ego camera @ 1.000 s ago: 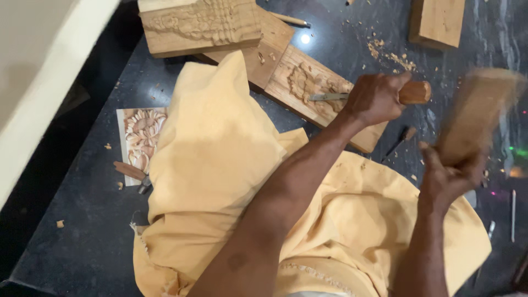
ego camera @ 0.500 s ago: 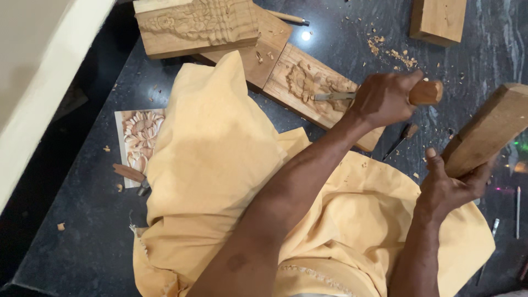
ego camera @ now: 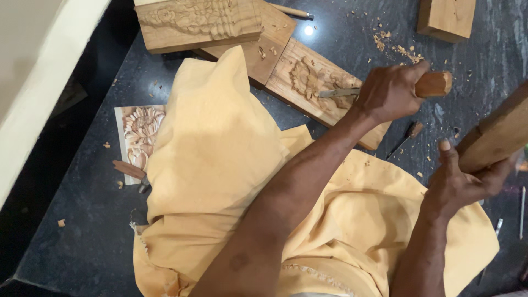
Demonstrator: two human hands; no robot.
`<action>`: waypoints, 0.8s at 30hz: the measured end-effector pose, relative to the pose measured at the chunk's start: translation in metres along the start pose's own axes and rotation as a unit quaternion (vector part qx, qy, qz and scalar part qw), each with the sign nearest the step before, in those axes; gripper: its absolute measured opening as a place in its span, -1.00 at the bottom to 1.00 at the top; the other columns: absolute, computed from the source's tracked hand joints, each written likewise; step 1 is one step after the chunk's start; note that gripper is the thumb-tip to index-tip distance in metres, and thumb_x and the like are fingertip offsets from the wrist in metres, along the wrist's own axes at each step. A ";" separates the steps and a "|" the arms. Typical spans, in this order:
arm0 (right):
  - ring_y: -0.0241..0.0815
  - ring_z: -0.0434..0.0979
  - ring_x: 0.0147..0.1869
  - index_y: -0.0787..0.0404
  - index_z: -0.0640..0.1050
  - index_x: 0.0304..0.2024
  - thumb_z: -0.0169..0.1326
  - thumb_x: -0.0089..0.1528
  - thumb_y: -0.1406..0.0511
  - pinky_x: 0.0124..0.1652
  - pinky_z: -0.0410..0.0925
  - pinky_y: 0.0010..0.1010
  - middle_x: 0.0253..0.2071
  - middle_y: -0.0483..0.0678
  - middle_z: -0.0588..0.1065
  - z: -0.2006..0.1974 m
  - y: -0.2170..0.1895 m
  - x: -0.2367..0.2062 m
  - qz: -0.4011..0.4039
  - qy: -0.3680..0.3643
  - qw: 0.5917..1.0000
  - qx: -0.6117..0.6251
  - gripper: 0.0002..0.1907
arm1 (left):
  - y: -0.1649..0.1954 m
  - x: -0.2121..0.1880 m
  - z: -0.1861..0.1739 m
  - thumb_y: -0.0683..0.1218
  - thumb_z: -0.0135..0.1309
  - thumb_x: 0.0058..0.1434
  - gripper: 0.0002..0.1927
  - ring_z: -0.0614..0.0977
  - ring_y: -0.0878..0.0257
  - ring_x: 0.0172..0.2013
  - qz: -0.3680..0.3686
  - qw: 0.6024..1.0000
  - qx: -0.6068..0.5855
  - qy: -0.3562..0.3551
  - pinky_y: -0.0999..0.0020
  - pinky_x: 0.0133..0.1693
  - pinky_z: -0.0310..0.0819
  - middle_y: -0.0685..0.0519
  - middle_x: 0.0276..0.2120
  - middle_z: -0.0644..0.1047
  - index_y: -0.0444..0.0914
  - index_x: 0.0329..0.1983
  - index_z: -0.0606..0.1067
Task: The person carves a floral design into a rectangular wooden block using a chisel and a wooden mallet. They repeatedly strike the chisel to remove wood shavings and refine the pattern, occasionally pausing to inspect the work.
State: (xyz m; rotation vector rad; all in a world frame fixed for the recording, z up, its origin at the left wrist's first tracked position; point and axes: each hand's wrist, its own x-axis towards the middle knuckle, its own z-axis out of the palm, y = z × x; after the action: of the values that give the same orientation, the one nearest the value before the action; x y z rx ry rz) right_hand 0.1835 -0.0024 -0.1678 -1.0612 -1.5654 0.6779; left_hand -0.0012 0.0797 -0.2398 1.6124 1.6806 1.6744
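My left hand (ego camera: 390, 91) is closed around the wooden handle of a chisel (ego camera: 434, 83). Its metal blade rests on the floral relief of a carved wooden panel (ego camera: 300, 77) lying on the dark stone floor. To the right, my right hand (ego camera: 459, 184) grips a plain wooden block (ego camera: 495, 135), held tilted, below and right of the chisel handle and apart from it. A yellow cloth (ego camera: 214, 154) covers my lap beneath both arms.
A large carved block (ego camera: 198, 22) lies at the top, partly over a plank. A small carved flower panel (ego camera: 140, 137) and a small tool (ego camera: 129, 170) sit left. Another wood block (ego camera: 446, 19), scattered chips (ego camera: 396, 47) and a second chisel (ego camera: 404, 137) lie right.
The wooden block in my right hand was blurred in motion and has shifted a little right and lower. My left hand with the chisel has barely moved.
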 end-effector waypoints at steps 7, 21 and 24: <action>-0.05 0.51 0.21 0.38 0.32 0.39 0.31 0.20 0.63 0.19 0.43 -0.25 0.18 0.12 0.43 0.018 -0.021 0.014 -0.139 -0.088 0.979 -0.124 -0.25 | -0.002 -0.001 0.000 -0.20 0.18 0.04 -0.69 0.76 0.08 -0.35 -0.007 1.000 0.017 -0.025 0.12 -0.25 0.64 -0.06 -0.42 0.68 -0.23 -0.10 0.55; -0.04 0.49 0.31 0.32 0.30 0.41 0.32 0.21 0.51 0.33 0.44 -0.27 0.26 0.06 0.42 0.012 0.010 0.022 -0.047 -0.072 0.993 -0.077 -0.24 | -0.008 -0.002 0.008 -0.20 0.19 -0.02 -0.70 0.73 0.01 -0.39 0.016 0.999 0.032 -0.013 0.05 -0.31 0.61 -0.08 -0.45 0.66 -0.22 -0.19 0.48; 0.02 0.44 0.14 0.35 0.29 0.38 0.35 0.16 0.48 0.17 0.39 -0.18 0.12 0.10 0.41 0.014 0.008 0.019 0.000 -0.027 0.997 -0.066 -0.21 | -0.007 -0.004 0.010 -0.17 0.21 -0.04 -0.66 0.73 0.00 -0.38 0.011 1.000 0.028 -0.008 0.05 -0.31 0.60 -0.07 -0.44 0.66 -0.21 -0.16 0.48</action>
State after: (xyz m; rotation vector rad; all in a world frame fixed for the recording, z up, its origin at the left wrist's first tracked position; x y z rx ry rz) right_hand 0.1720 0.0190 -0.1694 -1.1486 -1.6763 0.6149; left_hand 0.0043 0.0841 -0.2504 1.6718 1.7226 1.6346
